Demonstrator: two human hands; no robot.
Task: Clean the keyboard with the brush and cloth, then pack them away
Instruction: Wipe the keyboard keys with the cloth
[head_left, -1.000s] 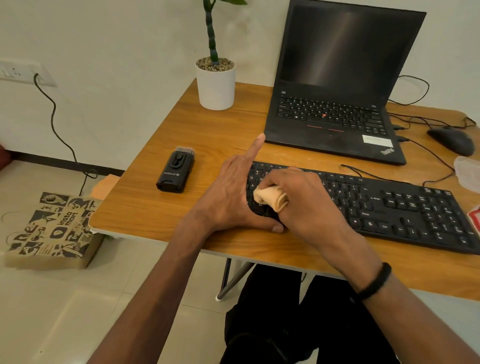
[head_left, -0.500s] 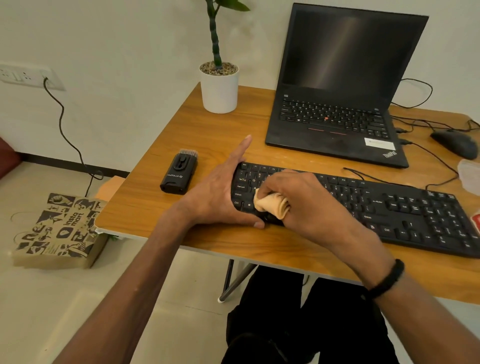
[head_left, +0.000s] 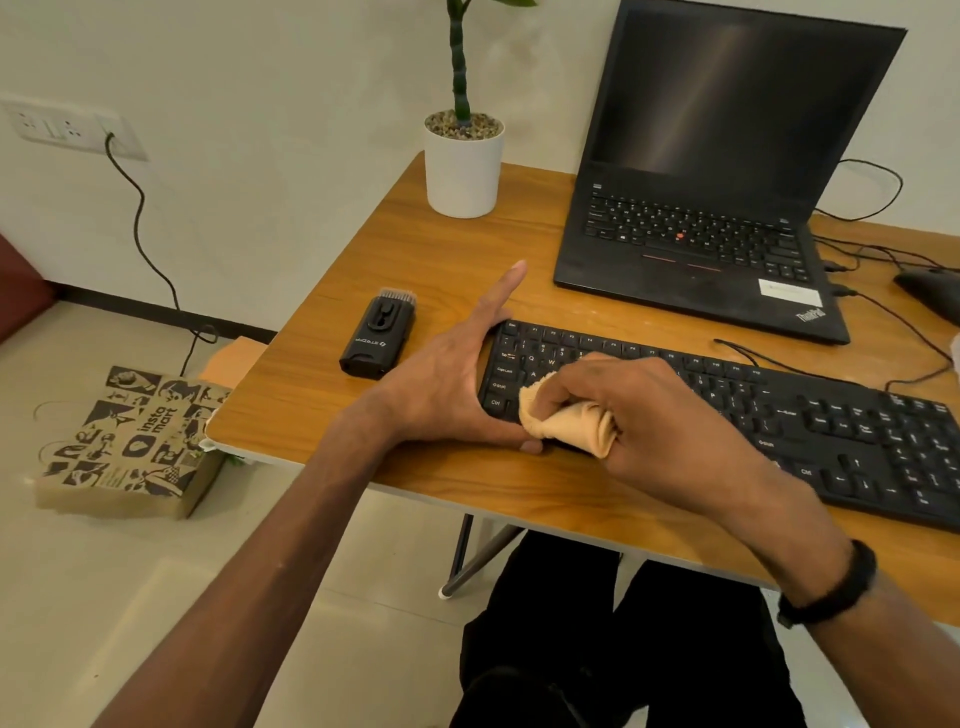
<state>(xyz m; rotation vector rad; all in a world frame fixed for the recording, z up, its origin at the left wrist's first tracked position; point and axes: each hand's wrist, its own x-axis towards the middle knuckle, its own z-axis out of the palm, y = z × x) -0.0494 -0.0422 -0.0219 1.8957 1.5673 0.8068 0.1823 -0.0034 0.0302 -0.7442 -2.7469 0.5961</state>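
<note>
While wiping keys, right hand (head_left: 670, 415) fingers clamped on bunched tan cloth (head_left: 571, 423) over long black keyboard's (head_left: 779, 415) left end; left hand (head_left: 447, 384), fingers straight, bracing that end against sliding on wooden bench (head_left: 363, 270). Small black brush (head_left: 378, 335) parked just left, likely finished.

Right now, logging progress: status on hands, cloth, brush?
Left hand braces keyboard end. Right hand grips cloth on keys. Brush idle, nothing in the way.

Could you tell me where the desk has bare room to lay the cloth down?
Bare wood lies between the plant pot, brush and laptop. Crowded: the keyboard and cables at right.
</note>
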